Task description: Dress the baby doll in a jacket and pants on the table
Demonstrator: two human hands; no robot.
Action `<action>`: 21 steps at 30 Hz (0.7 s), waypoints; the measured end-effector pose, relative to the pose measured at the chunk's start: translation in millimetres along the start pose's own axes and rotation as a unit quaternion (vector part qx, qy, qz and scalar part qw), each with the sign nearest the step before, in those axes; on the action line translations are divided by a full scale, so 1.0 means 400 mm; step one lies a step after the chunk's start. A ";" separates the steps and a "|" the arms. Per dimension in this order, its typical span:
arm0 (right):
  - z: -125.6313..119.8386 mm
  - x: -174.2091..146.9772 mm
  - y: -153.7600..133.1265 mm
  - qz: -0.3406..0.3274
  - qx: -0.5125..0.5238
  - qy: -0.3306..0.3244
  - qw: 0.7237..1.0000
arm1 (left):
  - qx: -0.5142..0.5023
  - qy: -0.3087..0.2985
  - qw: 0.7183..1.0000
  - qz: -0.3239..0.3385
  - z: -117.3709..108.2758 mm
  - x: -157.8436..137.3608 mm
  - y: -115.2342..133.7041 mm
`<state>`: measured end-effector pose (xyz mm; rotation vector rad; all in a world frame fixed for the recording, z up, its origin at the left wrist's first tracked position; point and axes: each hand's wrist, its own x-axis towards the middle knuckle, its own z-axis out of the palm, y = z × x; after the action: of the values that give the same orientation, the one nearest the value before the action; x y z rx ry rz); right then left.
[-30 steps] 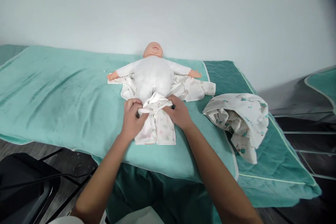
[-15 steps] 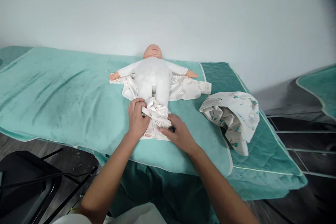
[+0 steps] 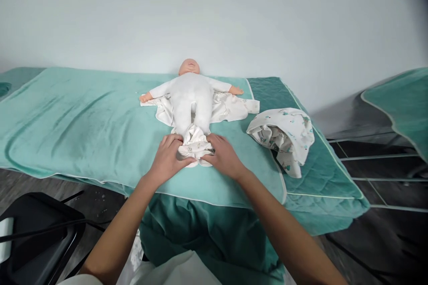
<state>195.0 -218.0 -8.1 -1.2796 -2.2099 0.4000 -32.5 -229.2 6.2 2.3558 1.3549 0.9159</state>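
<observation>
The person's left hand [image 3: 169,155] pinched one side of a pair of bunched white cloth trousers with a faint print [image 3: 197,148], thumb below and fingers above. The right hand [image 3: 223,156] had the other side in a like pinch, its thumb on the near edge. The trousers lay between the two hands, touching both, neither hand clearly nearer. They were gathered round the lower legs of a white soft-bodied baby doll with a smooth pinkish head [image 3: 190,91]; the cloth hid its feet.

From where I stood, the doll's long axis ran straight away from the person: legs nearest, head farthest, arms spread out sideways. Its bare white thighs reached up from the waistband, beyond the fingers.

Under its back and arms spread a white printed cloth top [image 3: 230,106]. Off to the right, nearer the right hand, sat a crumpled white cloth with green motifs [image 3: 284,131]. All rested on a bed draped in pale teal velvety fabric [image 3: 100,107], against a plain whitish wall [image 3: 214,22].
</observation>
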 end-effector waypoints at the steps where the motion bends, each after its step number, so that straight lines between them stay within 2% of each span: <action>1: 0.000 0.003 -0.003 0.009 -0.001 0.003 1.000 | 0.006 -0.006 1.000 0.003 -0.002 -0.005 0.003; 7: -0.014 0.016 -0.026 0.069 -0.018 -0.002 0.997 | 0.113 -0.055 0.992 0.024 0.000 -0.007 0.025; 13: -0.059 -0.001 -0.065 0.128 -0.051 -0.069 0.988 | 0.151 -0.084 0.984 -0.038 -0.026 -0.014 0.056; 17: -0.119 -0.012 -0.090 0.124 0.025 -0.138 0.982 | 0.121 -0.149 0.977 -0.090 -0.071 -0.017 0.080; 21: -0.186 -0.006 -0.108 0.091 0.125 -0.225 0.962 | 0.066 -0.219 0.969 -0.096 -0.128 -0.008 0.099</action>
<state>209.7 -243.0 73.0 -1.3548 -2.3042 1.1001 -39.7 -256.5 64.6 2.2828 1.4517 0.2357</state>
